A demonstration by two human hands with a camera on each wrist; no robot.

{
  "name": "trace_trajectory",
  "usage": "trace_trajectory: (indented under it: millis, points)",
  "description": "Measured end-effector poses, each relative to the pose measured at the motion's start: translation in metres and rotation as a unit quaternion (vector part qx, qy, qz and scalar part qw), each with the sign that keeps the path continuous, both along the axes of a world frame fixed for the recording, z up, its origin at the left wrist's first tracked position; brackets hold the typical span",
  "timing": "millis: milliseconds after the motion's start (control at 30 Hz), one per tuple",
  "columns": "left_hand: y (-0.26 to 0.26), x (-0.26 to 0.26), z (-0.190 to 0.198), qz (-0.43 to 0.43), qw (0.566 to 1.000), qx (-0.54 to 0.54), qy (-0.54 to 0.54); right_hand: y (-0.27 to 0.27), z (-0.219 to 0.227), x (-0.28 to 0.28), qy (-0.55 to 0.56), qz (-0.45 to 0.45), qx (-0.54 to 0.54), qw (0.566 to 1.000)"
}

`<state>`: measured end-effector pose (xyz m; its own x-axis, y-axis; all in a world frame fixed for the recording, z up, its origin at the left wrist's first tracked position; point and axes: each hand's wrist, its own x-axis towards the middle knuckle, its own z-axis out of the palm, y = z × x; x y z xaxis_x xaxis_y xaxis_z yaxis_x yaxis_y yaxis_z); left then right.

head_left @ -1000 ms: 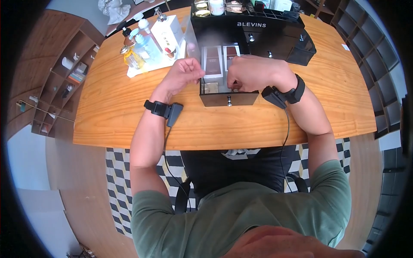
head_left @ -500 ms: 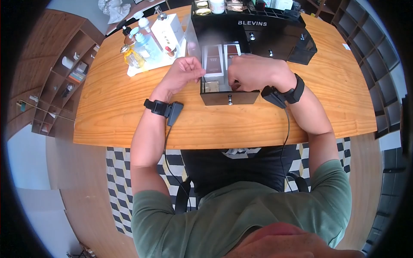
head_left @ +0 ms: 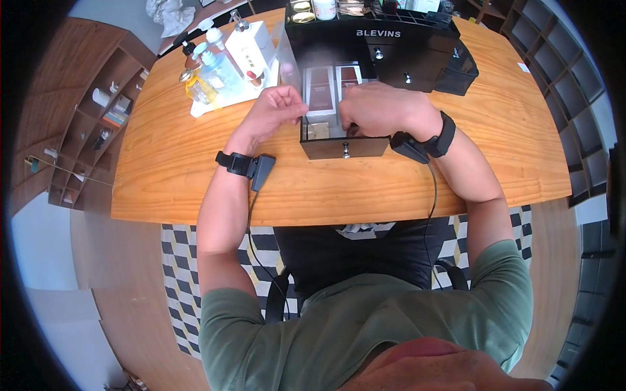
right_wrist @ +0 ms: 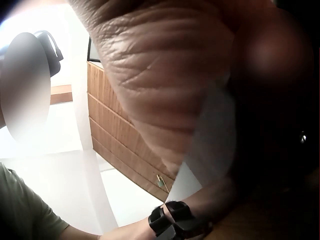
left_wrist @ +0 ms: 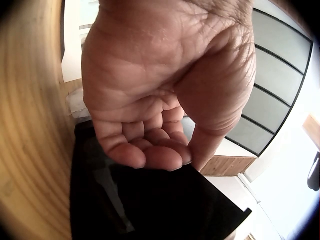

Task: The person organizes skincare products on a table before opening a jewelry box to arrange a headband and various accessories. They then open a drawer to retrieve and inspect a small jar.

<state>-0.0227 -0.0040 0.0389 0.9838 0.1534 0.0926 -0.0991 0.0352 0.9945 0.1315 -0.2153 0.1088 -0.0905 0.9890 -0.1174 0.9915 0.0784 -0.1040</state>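
A dark drawer with a small knob stands pulled out from the black organizer marked BLEVINS. My left hand is at its left wall, the fingers curled and the tips and thumb on the wall's top edge. In the left wrist view, that hand has its fingertips close against the black side wall. My right hand reaches down into the drawer's right front part, its fingertips hidden; I cannot tell what they hold. Inside lie a flat pale-framed case, a second case and a small beige item.
On the wooden table, a white tray left of the organizer carries several pump bottles, a white box and a lipstick. Jars and other small items fill the organizer's top. A mesh side holder is at its right.
Both hands stay at the drawer almost unmoved. The right hand's fingers shift only slightly inside it. The whole head view drifts a little.
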Motion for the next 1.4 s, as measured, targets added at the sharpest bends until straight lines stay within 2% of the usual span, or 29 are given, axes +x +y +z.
trace_trajectory:
  millis: [67,133,167,233,333,367,433,467,633,700,800,1033,1100,1167,1233,1400]
  points:
    - [-0.001,-0.002,0.002,0.001,1.000,0.006,0.001,0.000,-0.001,0.003,0.006,-0.005,-0.003,1.000]
    - [-0.002,-0.006,0.007,0.014,0.998,0.059,0.013,-0.002,0.001,0.008,0.043,0.068,0.035,0.996]
    - [0.001,-0.006,0.006,0.011,0.998,0.060,0.012,-0.003,0.004,0.009,0.042,0.065,0.036,0.996]
    - [0.008,-0.007,0.002,-0.021,0.995,0.093,0.004,-0.009,0.025,0.001,0.096,-0.005,-0.032,0.995]
    - [0.009,-0.006,-0.001,-0.034,0.997,0.073,-0.011,-0.015,0.048,-0.005,0.097,-0.023,-0.060,0.993]
    - [0.009,-0.005,-0.001,-0.038,0.996,0.074,-0.014,-0.016,0.048,-0.008,0.094,-0.027,-0.059,0.993]
    - [0.009,-0.006,-0.001,-0.015,0.997,0.076,0.018,-0.021,0.045,-0.012,0.036,0.046,-0.082,0.995]
    - [0.013,-0.006,-0.003,-0.022,0.996,0.080,0.019,-0.024,0.035,-0.012,0.036,0.065,-0.045,0.996]
    - [0.010,-0.006,0.000,-0.044,0.998,0.043,-0.003,-0.024,0.034,-0.016,0.032,0.055,-0.044,0.997]
    - [0.009,-0.006,-0.001,-0.024,0.999,0.042,-0.022,-0.024,0.027,-0.009,0.029,0.047,0.013,0.998]
    - [0.005,-0.005,0.002,-0.027,0.999,0.015,-0.019,-0.023,0.030,-0.002,-0.020,0.030,0.047,0.998]
    - [0.012,-0.002,-0.006,0.001,1.000,0.021,-0.023,-0.012,0.016,0.015,-0.055,-0.017,0.123,0.991]
    - [0.014,-0.002,-0.007,-0.006,1.000,0.022,-0.021,-0.009,0.016,0.020,-0.062,-0.051,0.192,0.978]
    - [0.015,-0.003,-0.010,-0.010,1.000,0.024,-0.013,-0.002,0.010,0.026,-0.080,-0.057,0.202,0.974]
    - [0.013,-0.001,-0.009,-0.018,0.999,0.026,-0.005,0.000,0.007,0.029,-0.109,-0.078,0.255,0.958]
    - [-0.003,-0.001,-0.001,-0.003,0.999,0.048,0.007,0.006,-0.004,0.036,-0.125,-0.121,0.283,0.943]
